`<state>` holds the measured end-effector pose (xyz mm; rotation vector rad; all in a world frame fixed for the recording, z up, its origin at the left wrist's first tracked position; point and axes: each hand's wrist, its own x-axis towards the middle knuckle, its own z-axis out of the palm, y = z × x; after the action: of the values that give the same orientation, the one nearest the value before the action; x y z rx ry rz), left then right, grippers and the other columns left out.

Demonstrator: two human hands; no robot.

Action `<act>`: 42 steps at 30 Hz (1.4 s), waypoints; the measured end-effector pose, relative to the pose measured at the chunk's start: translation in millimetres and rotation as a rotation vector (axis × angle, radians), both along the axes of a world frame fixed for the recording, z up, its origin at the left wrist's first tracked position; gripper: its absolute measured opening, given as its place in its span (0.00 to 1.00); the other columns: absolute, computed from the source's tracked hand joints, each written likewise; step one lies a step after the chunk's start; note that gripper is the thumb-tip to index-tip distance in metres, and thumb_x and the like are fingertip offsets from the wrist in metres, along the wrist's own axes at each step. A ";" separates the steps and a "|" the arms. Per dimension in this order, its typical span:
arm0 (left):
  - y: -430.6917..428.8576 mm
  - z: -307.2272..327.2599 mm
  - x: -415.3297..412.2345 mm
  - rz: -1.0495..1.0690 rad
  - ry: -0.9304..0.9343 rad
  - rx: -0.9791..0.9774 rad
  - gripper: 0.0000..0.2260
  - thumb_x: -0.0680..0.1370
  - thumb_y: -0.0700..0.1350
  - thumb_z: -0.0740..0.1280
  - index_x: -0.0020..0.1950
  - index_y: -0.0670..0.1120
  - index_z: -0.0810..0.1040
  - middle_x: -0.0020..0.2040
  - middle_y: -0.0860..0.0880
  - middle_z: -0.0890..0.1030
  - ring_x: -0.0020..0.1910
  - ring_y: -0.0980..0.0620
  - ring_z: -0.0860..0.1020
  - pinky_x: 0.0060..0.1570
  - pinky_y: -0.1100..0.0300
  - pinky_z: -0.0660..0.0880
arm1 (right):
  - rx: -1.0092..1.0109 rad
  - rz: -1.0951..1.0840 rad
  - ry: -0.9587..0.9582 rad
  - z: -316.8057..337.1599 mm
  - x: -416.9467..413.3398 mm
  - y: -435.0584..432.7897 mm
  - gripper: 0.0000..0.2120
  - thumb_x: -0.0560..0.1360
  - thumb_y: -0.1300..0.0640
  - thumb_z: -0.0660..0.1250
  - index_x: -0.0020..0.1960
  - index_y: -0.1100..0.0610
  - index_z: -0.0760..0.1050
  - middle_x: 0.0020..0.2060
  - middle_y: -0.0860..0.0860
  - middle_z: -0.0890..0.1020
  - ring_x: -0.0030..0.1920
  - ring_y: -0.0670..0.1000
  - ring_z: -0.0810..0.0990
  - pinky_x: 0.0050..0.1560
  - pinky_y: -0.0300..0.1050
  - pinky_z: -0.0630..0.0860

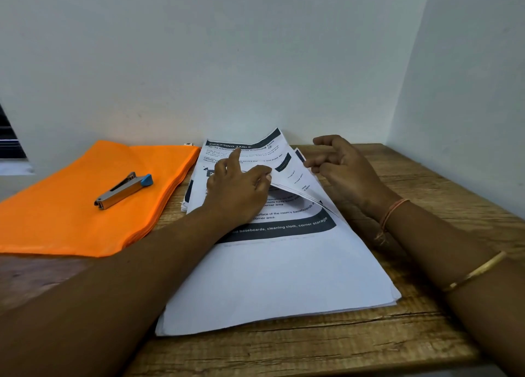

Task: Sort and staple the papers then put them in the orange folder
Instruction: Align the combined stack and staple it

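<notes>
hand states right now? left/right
Left hand: gripping, thumb pinching up the top sheets of the papers.
Right hand: open, fingers loosely curled, holding nothing.

Matt paper sheets (272, 277), rough wood table (426, 305), metal/plastic stapler (123, 190)
</notes>
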<state>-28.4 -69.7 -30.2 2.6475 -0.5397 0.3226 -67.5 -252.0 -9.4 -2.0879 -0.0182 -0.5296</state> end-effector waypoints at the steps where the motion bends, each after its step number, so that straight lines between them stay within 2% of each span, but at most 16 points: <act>1: 0.0 -0.1 0.1 -0.002 0.000 0.003 0.17 0.82 0.55 0.51 0.69 0.61 0.67 0.77 0.47 0.47 0.75 0.44 0.46 0.71 0.44 0.50 | 0.002 0.021 -0.008 0.7 -1.7 1.3 0.19 0.74 0.70 0.57 0.60 0.53 0.70 0.43 0.49 0.82 0.50 0.53 0.80 0.55 0.49 0.75; 5: 0.6 -0.4 0.4 -0.001 -0.004 0.012 0.17 0.81 0.56 0.51 0.70 0.61 0.66 0.77 0.47 0.48 0.75 0.44 0.47 0.71 0.44 0.50 | -0.021 0.077 -0.010 2.4 -8.3 7.1 0.15 0.75 0.68 0.60 0.57 0.55 0.72 0.42 0.49 0.84 0.47 0.50 0.82 0.53 0.48 0.77; 9: 0.1 -0.8 0.3 0.012 -0.018 0.024 0.18 0.81 0.56 0.53 0.71 0.59 0.64 0.77 0.46 0.48 0.75 0.43 0.47 0.71 0.44 0.51 | -0.033 0.101 0.009 0.3 -11.1 11.7 0.18 0.73 0.69 0.59 0.60 0.57 0.74 0.44 0.52 0.86 0.49 0.51 0.83 0.56 0.52 0.78; 13: -2.3 -0.1 1.2 0.057 -0.026 -0.003 0.28 0.79 0.57 0.57 0.76 0.53 0.51 0.77 0.47 0.46 0.75 0.43 0.46 0.71 0.43 0.51 | -0.048 0.100 0.027 -1.4 -11.4 12.3 0.17 0.73 0.68 0.59 0.58 0.54 0.75 0.41 0.49 0.86 0.50 0.49 0.83 0.57 0.53 0.77; 15: -2.3 0.6 1.1 0.052 -0.027 -0.018 0.30 0.78 0.58 0.58 0.76 0.54 0.49 0.77 0.47 0.46 0.76 0.43 0.45 0.71 0.43 0.51 | -0.047 0.106 0.036 -1.3 -11.1 12.2 0.17 0.74 0.67 0.60 0.57 0.52 0.75 0.41 0.49 0.86 0.50 0.49 0.83 0.57 0.53 0.77; 17: -1.4 0.3 0.8 0.031 -0.022 0.012 0.28 0.79 0.58 0.58 0.76 0.57 0.50 0.77 0.47 0.45 0.75 0.43 0.45 0.71 0.43 0.50 | -0.038 0.111 0.045 -1.1 -11.2 12.8 0.16 0.74 0.67 0.60 0.57 0.52 0.75 0.41 0.49 0.86 0.50 0.49 0.83 0.56 0.53 0.78; 19: -0.3 -0.3 1.2 0.006 -0.023 0.037 0.24 0.79 0.57 0.57 0.74 0.61 0.56 0.77 0.47 0.45 0.75 0.43 0.45 0.71 0.44 0.51 | -0.040 0.116 0.041 -1.1 -11.5 13.6 0.17 0.73 0.68 0.60 0.57 0.52 0.75 0.40 0.49 0.86 0.50 0.50 0.83 0.55 0.51 0.78; 21: 0.3 -0.3 1.6 -0.011 -0.024 0.043 0.19 0.79 0.56 0.56 0.71 0.62 0.63 0.77 0.48 0.47 0.75 0.44 0.46 0.71 0.45 0.50 | -0.042 0.094 0.020 -0.3 -10.8 12.3 0.19 0.73 0.70 0.58 0.58 0.54 0.75 0.40 0.50 0.86 0.48 0.49 0.83 0.49 0.45 0.79; 24: 0.4 -1.0 1.9 -0.017 -0.010 0.041 0.18 0.80 0.56 0.55 0.70 0.62 0.66 0.77 0.48 0.49 0.75 0.44 0.46 0.72 0.46 0.49 | -0.059 -0.029 -0.058 2.5 -7.2 6.1 0.20 0.71 0.72 0.55 0.56 0.55 0.74 0.39 0.48 0.84 0.33 0.37 0.78 0.33 0.33 0.69; 25: 0.4 -1.2 1.9 -0.017 -0.007 0.036 0.17 0.80 0.55 0.55 0.70 0.62 0.66 0.77 0.48 0.50 0.75 0.45 0.46 0.72 0.46 0.49 | -0.061 -0.071 -0.077 3.4 -6.6 3.6 0.20 0.71 0.72 0.55 0.55 0.56 0.74 0.39 0.49 0.84 0.28 0.35 0.75 0.30 0.29 0.66; 27: 0.1 -1.2 1.9 -0.017 -0.006 0.030 0.17 0.80 0.55 0.55 0.70 0.62 0.66 0.77 0.48 0.50 0.75 0.45 0.46 0.72 0.46 0.49 | -0.061 -0.118 -0.082 4.1 -6.6 -0.2 0.19 0.71 0.72 0.56 0.58 0.59 0.74 0.41 0.53 0.83 0.24 0.34 0.72 0.26 0.26 0.65; 29: -0.2 -0.7 1.7 -0.016 -0.004 0.030 0.17 0.81 0.55 0.54 0.70 0.62 0.66 0.77 0.48 0.50 0.75 0.45 0.46 0.72 0.46 0.49 | -0.073 -0.133 -0.057 3.8 -7.5 -2.1 0.19 0.71 0.72 0.57 0.58 0.59 0.73 0.42 0.54 0.83 0.23 0.34 0.72 0.26 0.26 0.65; 33: 0.6 1.2 -1.3 -0.028 0.006 0.013 0.18 0.81 0.53 0.52 0.71 0.62 0.65 0.77 0.48 0.51 0.75 0.45 0.47 0.71 0.45 0.49 | -0.127 -0.146 -0.031 2.5 -3.8 -3.2 0.20 0.70 0.72 0.57 0.57 0.57 0.74 0.39 0.51 0.83 0.27 0.32 0.73 0.28 0.25 0.64; 37: 0.6 1.5 -2.8 -0.034 0.013 -0.001 0.18 0.81 0.55 0.51 0.71 0.62 0.65 0.77 0.48 0.51 0.75 0.46 0.47 0.71 0.45 0.49 | -0.139 -0.149 -0.015 2.2 -3.3 -3.6 0.20 0.70 0.72 0.56 0.57 0.57 0.74 0.40 0.51 0.83 0.33 0.36 0.75 0.31 0.26 0.65; 40: 0.5 1.2 -3.1 -0.030 0.015 -0.001 0.18 0.81 0.55 0.50 0.70 0.62 0.66 0.77 0.48 0.51 0.75 0.46 0.47 0.71 0.45 0.49 | -0.112 -0.128 -0.012 2.1 -3.0 -3.2 0.19 0.70 0.71 0.57 0.56 0.56 0.73 0.40 0.50 0.83 0.28 0.32 0.73 0.28 0.26 0.64; 42: 0.5 1.2 -3.4 -0.031 0.016 -0.003 0.18 0.81 0.55 0.50 0.70 0.62 0.66 0.77 0.48 0.52 0.75 0.46 0.47 0.71 0.45 0.49 | -0.104 -0.117 -0.015 1.2 -1.8 -3.6 0.19 0.70 0.71 0.57 0.56 0.56 0.73 0.41 0.50 0.84 0.28 0.32 0.73 0.27 0.26 0.63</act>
<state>-31.7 -69.3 -29.0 2.6338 -0.5741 0.2921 -69.3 -255.6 -8.1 -2.1955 0.0696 -0.6270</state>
